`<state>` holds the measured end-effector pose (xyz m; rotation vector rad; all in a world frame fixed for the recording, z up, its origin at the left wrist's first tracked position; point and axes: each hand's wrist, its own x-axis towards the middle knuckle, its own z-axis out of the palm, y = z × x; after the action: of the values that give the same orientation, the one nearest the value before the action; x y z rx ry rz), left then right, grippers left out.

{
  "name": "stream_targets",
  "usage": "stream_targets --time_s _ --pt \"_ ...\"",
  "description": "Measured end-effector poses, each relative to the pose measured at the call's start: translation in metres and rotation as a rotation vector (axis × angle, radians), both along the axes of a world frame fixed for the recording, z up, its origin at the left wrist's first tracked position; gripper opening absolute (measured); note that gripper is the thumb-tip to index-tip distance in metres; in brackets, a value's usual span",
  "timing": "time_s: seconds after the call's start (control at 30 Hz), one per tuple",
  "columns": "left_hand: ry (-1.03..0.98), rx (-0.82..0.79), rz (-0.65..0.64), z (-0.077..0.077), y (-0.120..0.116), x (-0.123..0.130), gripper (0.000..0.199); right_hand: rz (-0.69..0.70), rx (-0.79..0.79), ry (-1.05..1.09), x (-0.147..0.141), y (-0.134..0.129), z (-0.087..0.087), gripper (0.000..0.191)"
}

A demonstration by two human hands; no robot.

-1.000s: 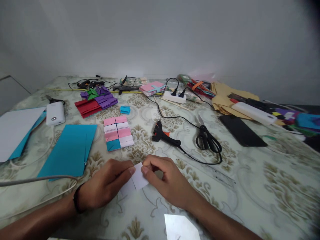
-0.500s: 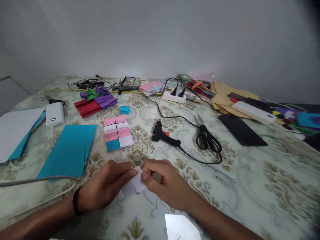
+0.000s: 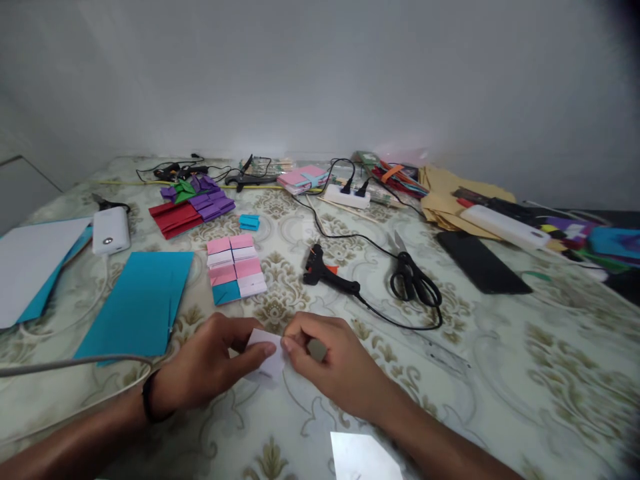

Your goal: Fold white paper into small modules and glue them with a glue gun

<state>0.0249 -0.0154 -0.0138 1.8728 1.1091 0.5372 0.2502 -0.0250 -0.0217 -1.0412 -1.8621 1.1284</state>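
A small folded piece of white paper [image 3: 266, 365] is held just above the table, between my two hands. My left hand [image 3: 216, 357] grips its left side, thumb lying across the face and fingers behind. At the paper's right edge, my right hand [image 3: 327, 357] pinches with thumb and forefinger. Beyond them lies a block of folded pink, white and blue paper pieces [image 3: 236, 268]. A black glue gun [image 3: 330, 270] rests to its right. Nearer to me, a white sheet [image 3: 365, 457] with cut corners lies partly under my right forearm.
Blue sheets [image 3: 137, 303] and a white power bank [image 3: 111, 230] are on the left. Black-handled scissors [image 3: 413, 277], a clear ruler [image 3: 440, 353] and a black phone [image 3: 483, 261] lie right. Farther back are a white power strip [image 3: 349, 195] and red and purple folded paper [image 3: 193, 207].
The white paper has turned in my hands, and my left thumb now lies farther across it. My right fingers have closed into a tighter pinch at its edge.
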Motion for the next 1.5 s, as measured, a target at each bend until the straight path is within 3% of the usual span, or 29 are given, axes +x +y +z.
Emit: stream_targets --time_s 0.33,0.47,0.63,0.8,1.23,1.4,1.5 --pt "-0.125 -0.154 -0.042 0.0 0.001 -0.005 0.037 0.058 0.046 0.057 0.006 0.0 0.005 0.025" --pt "-0.047 -0.159 -0.096 0.002 0.0 -0.003 0.033 0.042 0.031 0.054 0.003 0.0 0.002 0.022" --pt "0.031 -0.087 -0.087 0.005 -0.002 0.001 0.04 -0.035 -0.112 0.085 -0.001 0.0 0.0 0.019" --pt "0.016 -0.007 -0.084 0.007 -0.003 0.001 0.048 -0.022 -0.255 0.172 -0.001 0.0 -0.001 0.023" --pt "-0.066 0.103 0.025 0.01 0.003 -0.002 0.048 0.042 -0.334 0.172 0.003 0.003 0.0 0.021" --pt "-0.189 -0.055 0.224 0.005 0.004 0.0 0.04 0.077 -0.267 0.181 0.007 0.006 0.001 0.021" --pt "-0.287 -0.15 0.265 0.002 0.004 0.001 0.039 0.018 -0.295 0.09 0.006 0.007 0.002 0.017"
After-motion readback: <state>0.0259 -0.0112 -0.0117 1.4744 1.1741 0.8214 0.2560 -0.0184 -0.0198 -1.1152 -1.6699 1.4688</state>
